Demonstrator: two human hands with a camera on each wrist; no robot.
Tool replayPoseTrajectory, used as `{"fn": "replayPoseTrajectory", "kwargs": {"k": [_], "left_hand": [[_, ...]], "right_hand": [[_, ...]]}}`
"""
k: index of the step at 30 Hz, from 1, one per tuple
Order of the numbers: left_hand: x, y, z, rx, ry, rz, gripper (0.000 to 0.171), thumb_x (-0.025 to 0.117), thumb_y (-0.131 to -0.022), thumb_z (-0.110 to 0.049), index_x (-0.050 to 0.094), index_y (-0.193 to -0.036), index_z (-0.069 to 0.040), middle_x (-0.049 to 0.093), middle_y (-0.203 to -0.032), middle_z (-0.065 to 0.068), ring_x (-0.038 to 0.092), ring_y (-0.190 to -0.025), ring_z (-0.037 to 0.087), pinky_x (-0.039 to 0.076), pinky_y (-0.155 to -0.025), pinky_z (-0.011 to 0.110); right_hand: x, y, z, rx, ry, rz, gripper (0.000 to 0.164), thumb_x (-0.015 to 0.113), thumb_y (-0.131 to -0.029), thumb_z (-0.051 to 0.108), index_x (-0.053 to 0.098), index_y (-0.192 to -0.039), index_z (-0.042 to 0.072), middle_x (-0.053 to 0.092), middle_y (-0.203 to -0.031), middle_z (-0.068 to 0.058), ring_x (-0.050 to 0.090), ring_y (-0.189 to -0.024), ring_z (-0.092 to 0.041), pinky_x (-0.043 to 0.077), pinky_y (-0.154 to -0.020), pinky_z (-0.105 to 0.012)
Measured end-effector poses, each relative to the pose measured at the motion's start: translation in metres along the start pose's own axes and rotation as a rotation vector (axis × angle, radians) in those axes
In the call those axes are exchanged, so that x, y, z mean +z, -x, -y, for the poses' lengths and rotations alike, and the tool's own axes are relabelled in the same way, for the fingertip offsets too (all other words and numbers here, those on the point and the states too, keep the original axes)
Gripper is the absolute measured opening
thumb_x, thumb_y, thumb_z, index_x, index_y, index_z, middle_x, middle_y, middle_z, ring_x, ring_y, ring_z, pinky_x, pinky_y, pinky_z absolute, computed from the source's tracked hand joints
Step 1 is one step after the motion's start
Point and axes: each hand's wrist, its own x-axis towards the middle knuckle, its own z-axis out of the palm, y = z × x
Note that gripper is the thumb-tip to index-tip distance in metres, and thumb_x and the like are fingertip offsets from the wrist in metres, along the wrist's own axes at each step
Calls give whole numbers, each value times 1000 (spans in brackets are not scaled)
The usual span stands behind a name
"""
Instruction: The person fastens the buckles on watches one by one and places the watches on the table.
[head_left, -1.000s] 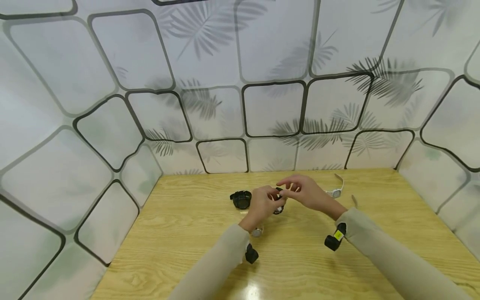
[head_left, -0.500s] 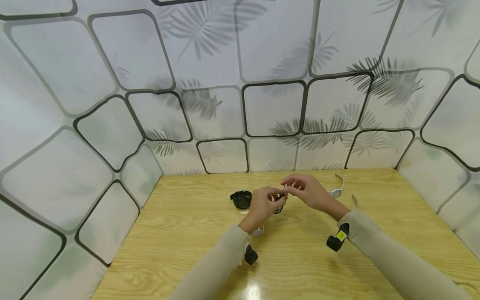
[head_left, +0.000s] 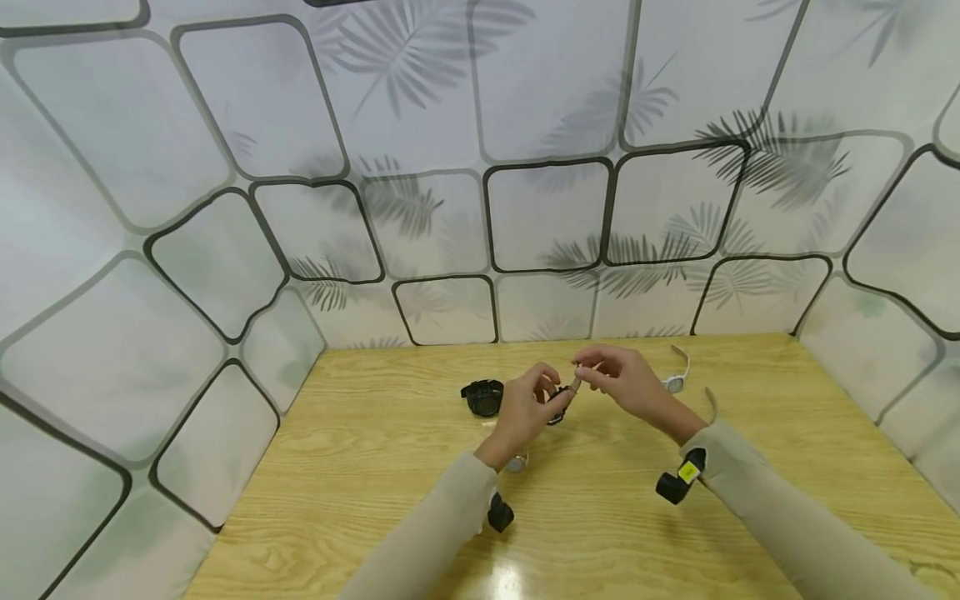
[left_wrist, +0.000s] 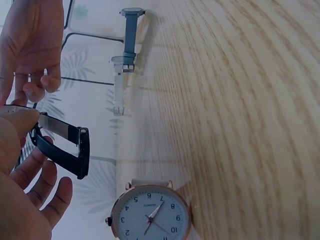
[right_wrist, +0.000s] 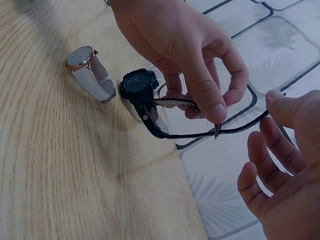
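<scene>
A black-strapped wristwatch (head_left: 557, 414) is held up between both hands above the table. My left hand (head_left: 527, 408) pinches its strap by the small metal buckle (right_wrist: 217, 131), thumb on top, with the other fingers spread loosely in the left wrist view. My right hand (head_left: 618, 381) pinches the strap's free end between thumb and forefinger; its other fingers are half curled. The strap (right_wrist: 192, 135) forms a loop, and its case (left_wrist: 84, 152) hangs out from the left hand, seen edge-on. The dial's face is hidden in the wrist views.
A chunky black watch (head_left: 482, 398) lies left of my left hand. A white-dial watch with rose-gold rim (left_wrist: 150, 216) stands nearer. To the right are a white watch (head_left: 675, 384) and a blue-strapped watch (left_wrist: 131, 35). A patterned fabric wall (head_left: 442, 308) stands behind the table.
My right hand has moved slightly right and away from the left hand, and the strap end now shows stretched between them. The left hand's upper fingers have loosened. The other watches stay put.
</scene>
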Motion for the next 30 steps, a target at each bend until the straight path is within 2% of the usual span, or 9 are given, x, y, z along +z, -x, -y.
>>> {"fn": "replayPoseTrajectory", "kwargs": {"k": [4, 8, 14, 17, 20, 24, 30], "left_hand": [[1, 0, 0, 51, -37, -9, 11, 74, -98, -19, 67, -94, -12, 69, -80, 0, 52, -59, 9, 40, -53, 16], [1, -1, -1, 93, -77, -3, 7, 71, -100, -19, 73, -97, -13, 73, -84, -1, 50, -58, 5, 40, -52, 15], [1, 0, 0, 107, -99, 10, 9, 71, -100, -19, 77, -103, -13, 74, -90, -1, 51, -60, 4, 41, -53, 15], [1, 0, 1, 108, -100, 13, 9, 72, -99, -19, 78, -103, -14, 74, -91, -1, 52, -60, 5, 41, -53, 15], [1, 1, 1, 114, -89, 17, 9, 72, -99, -18, 78, -102, -13, 74, -91, -1, 54, -61, 7, 42, -53, 15], [2, 1, 2, 132, -74, 24, 8, 73, -99, -17, 79, -102, -13, 75, -91, -1, 60, -67, 9, 46, -57, 14], [2, 1, 1, 130, -43, 32, 9, 75, -97, -18, 79, -102, -13, 76, -92, -2, 64, -73, 7, 49, -63, 14]], "right_hand": [[1, -1, -1, 6, -5, -1, 22, 65, -104, 18, 69, -123, 9, 71, -104, -9, 65, -77, -18, 55, -67, -32], [1, 1, 9, 15, -7, 3, 22, 62, -104, 12, 68, -125, 4, 70, -105, -16, 64, -76, -18, 55, -66, -31], [-4, 8, 39, 23, -24, 14, 23, 62, -105, 9, 67, -125, 0, 69, -105, -20, 63, -76, -16, 54, -67, -31], [-5, 9, 43, 18, -28, 5, 22, 62, -104, 8, 67, -124, -1, 69, -104, -21, 62, -75, -16, 54, -67, -31], [-4, 9, 36, 23, -43, -2, 22, 62, -104, 8, 67, -124, 0, 69, -103, -22, 63, -75, -16, 55, -66, -31], [1, 6, 16, 32, -82, -1, 22, 61, -104, 8, 67, -125, 1, 69, -102, -23, 65, -76, -17, 56, -67, -31], [4, 6, -1, 26, -123, 1, 22, 64, -104, 13, 68, -123, 4, 71, -99, -17, 68, -79, -18, 60, -71, -36]]}}
